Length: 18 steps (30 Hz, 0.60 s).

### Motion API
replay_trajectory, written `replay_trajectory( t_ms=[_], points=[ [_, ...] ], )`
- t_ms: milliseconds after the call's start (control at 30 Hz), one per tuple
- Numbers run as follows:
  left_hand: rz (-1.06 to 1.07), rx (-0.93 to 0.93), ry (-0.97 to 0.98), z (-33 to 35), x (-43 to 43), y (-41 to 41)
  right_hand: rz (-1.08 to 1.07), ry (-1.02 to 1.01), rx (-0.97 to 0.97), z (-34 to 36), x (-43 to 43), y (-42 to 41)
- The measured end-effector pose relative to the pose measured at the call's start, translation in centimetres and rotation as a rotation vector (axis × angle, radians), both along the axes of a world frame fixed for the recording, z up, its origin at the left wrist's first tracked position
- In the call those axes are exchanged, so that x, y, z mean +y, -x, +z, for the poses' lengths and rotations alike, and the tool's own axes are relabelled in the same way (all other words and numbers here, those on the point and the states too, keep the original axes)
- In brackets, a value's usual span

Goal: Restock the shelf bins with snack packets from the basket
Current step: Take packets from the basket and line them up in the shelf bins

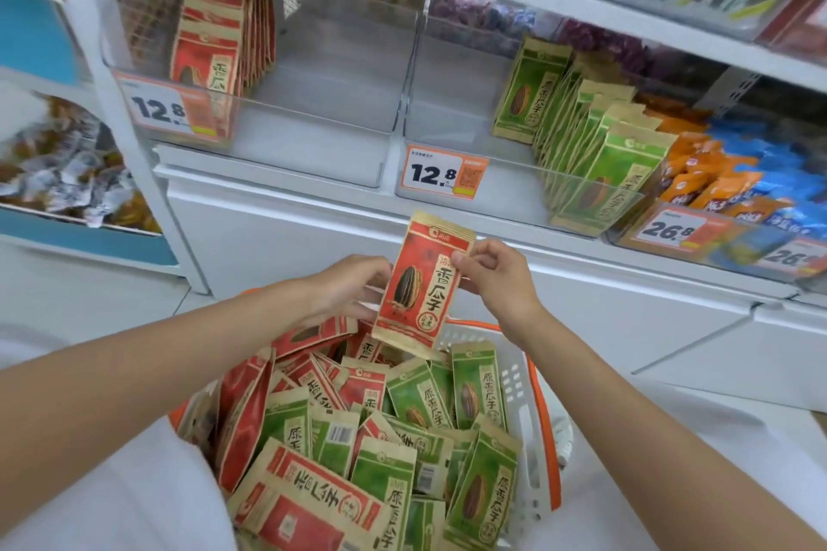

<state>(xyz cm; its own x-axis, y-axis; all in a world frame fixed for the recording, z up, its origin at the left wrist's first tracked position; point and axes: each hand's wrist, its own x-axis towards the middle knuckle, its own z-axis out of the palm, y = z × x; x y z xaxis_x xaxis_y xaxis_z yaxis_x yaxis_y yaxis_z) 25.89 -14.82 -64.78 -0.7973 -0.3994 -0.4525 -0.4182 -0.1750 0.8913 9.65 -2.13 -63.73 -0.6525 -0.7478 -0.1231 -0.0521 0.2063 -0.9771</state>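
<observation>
In the left bin, a row of shelved red packets stands at its left side. Just above the full basket, the left hand grips the left edge of an upright red packet, and the right hand pinches its upper right edge. Green packets fill the right bin.

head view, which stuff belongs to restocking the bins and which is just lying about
Job: left hand and right hand holding red packet; basket of packets; red-packet bin; green-packet bin.
Just about: orange and blue packets; wrapped sweets; price tags.
</observation>
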Motion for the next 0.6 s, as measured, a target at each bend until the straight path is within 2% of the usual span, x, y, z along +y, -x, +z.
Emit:
replay_trajectory(
  t_ms=[133, 333, 467, 600],
  points=[
    [0.056, 0.034, 0.135, 1.0, -1.1, -0.8, -0.026, 0.053, -0.031, 0.5, -1.2, -1.0],
    [0.280, 0.276, 0.318, 4.7, -5.3, -2.9, 0.242, -0.081, 0.005, 3.7, -4.8, -3.0],
    [0.376, 0.344, 0.456, 9.2, -9.7, -4.4, 0.272, 0.035, 0.023, 8.1, -10.5, -4.2],
    [0.449, 0.327, 0.561, 13.4, -15.0, -5.7, 0.318, 0.125, -0.010, 12.3, -17.2, -5.5]
  ],
)
